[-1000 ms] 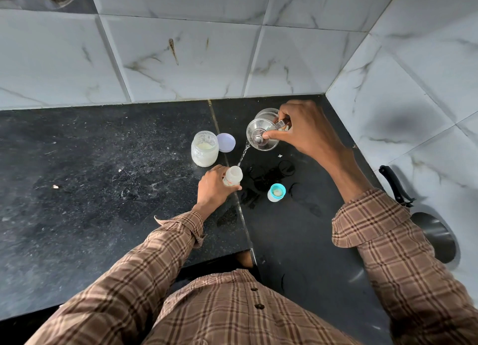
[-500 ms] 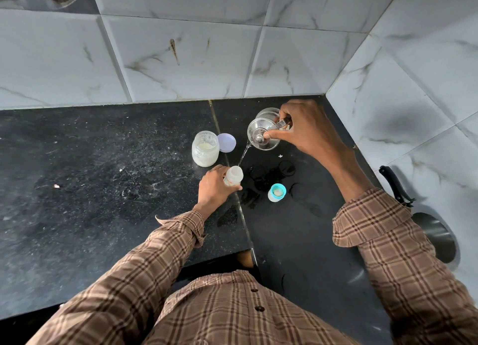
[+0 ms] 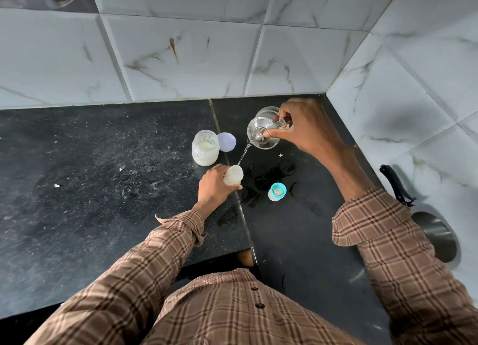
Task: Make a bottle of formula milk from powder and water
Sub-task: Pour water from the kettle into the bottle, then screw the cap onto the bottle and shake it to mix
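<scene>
Seen from above, on a dark stone counter [image 3: 90, 189]. Baby bottle [image 3: 233, 174] standing open near the counter's front edge, gripped round its body by the left hand [image 3: 213, 187], fingers curled and clamped on it. Just behind and above the bottle, a small steel jug [image 3: 261, 132] tilted, held by the right hand [image 3: 302, 130], fingers closed on the handle, thumb pressed on the lid knob. Thin stream of water [image 3: 243, 154] fell from spout to bottle mouth. Just behind-left of the bottle, an open jar of powder [image 3: 205, 148], its lilac lid [image 3: 226, 142] beside it. Just right of the bottle, a teal bottle cap [image 3: 277, 191] among spilled drops. Probably best done slowly: tilt kept small, bottle held upright, fill level watched, since the narrow mouth looked easy to miss.
</scene>
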